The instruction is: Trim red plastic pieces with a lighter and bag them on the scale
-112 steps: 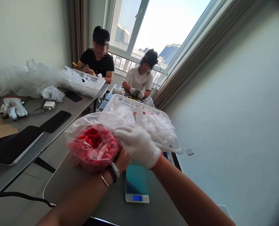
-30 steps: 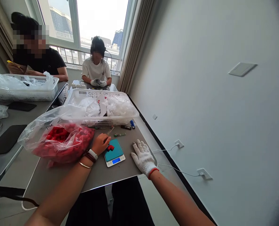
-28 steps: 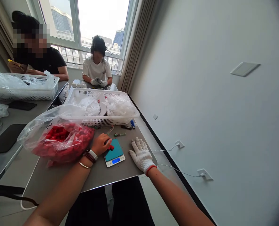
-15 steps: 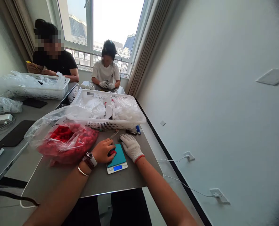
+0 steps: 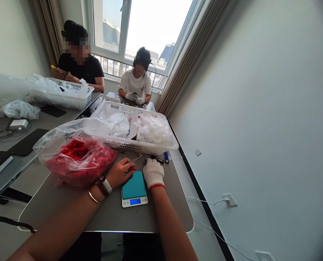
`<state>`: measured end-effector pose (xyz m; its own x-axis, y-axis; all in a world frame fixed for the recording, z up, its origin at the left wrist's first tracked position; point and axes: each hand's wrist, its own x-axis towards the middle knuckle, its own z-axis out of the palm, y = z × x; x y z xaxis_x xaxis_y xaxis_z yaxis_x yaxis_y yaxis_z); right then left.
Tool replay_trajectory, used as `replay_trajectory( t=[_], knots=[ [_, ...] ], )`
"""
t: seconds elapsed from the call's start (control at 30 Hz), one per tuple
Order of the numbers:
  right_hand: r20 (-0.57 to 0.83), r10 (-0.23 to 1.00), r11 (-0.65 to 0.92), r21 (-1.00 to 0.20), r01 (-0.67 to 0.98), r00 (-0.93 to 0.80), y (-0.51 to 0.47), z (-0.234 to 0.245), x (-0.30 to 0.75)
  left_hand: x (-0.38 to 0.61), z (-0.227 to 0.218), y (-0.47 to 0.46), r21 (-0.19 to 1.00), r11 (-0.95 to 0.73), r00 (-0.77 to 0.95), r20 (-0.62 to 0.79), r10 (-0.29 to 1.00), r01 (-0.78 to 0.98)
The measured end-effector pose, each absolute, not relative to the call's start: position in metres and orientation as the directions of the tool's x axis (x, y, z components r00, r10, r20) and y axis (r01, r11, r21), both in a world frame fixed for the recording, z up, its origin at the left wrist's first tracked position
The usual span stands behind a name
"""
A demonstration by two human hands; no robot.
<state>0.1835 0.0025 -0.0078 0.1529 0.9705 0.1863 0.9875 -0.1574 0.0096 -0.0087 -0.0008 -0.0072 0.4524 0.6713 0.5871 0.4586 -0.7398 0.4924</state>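
Note:
My bare left hand [image 5: 121, 173], with a watch and a bangle at the wrist, has its fingers closed around a small red piece [image 5: 132, 169], mostly hidden by them. It is over the upper left edge of a digital kitchen scale [image 5: 134, 185] with a teal top and a lit blue display. My right hand [image 5: 153, 173], in a white knit glove with a red cuff, lies just right of the scale. Its fingers are curled, and something small and dark shows by the fingertips, too hidden to name. Left of my hands, a clear plastic bag [image 5: 52, 139] holds many red pieces [image 5: 96, 159].
A white plastic basket [image 5: 129, 144] with crumpled clear bags stands beyond the scale. A black stick-like item [image 5: 158, 159] and a blue item [image 5: 166, 157] lie before it. Two people sit across by the window. Another basket [image 5: 69, 103] stands on the left table.
The red piece has come up off the scale's teal top in my left hand, toward the far edge. My right hand's fingers have curled in. The camera view has shifted.

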Motion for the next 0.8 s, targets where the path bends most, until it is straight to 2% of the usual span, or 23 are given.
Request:
replay_trajectory(
  t=[0.1, 0.2, 0.27, 0.3, 0.37, 0.47, 0.57, 0.67, 0.8],
  knots=[
    [0.246, 0.964, -0.064, -0.149, 0.987, 0.100, -0.003, -0.011, 0.191, -0.009, -0.011, 0.005, 0.597, -0.676, 0.294, 0.616, 0.731, 0.432],
    [0.390, 0.918, 0.130, -0.472, 0.872, 0.074, -0.008, -0.015, 0.195, -0.010, -0.012, 0.010, 0.652, -0.615, 0.178, 0.608, 0.774, 0.444],
    [0.408, 0.901, 0.219, -0.723, 0.655, 0.150, -0.010, -0.016, 0.191, -0.011, -0.012, 0.012, 0.667, -0.598, 0.155, 0.600, 0.785, 0.445],
    [0.372, 0.908, 0.236, -0.834, 0.499, 0.194, -0.011, -0.016, 0.188, -0.011, -0.012, 0.013, 0.673, -0.595, 0.156, 0.595, 0.789, 0.440],
    [0.247, 0.940, 0.214, -0.964, 0.160, 0.233, -0.012, -0.014, 0.183, -0.011, -0.012, 0.013, 0.680, -0.594, 0.160, 0.590, 0.792, 0.430],
    [0.124, 0.975, 0.161, -0.966, -0.201, 0.186, -0.013, -0.009, 0.179, -0.011, -0.012, 0.013, 0.681, -0.597, 0.169, 0.588, 0.791, 0.424],
    [0.092, 0.984, 0.144, -0.911, -0.387, 0.150, -0.012, -0.005, 0.182, -0.011, -0.011, 0.013, 0.688, -0.587, 0.173, 0.575, 0.800, 0.427],
    [0.070, 0.985, 0.136, -0.881, -0.454, 0.159, -0.010, -0.004, 0.186, -0.011, -0.011, 0.013, 0.693, -0.568, 0.156, 0.564, 0.811, 0.444],
    [0.078, 0.967, 0.175, -0.896, -0.408, 0.243, -0.005, -0.012, 0.186, -0.010, -0.011, 0.012, 0.696, -0.553, 0.149, 0.553, 0.820, 0.458]
  ],
)
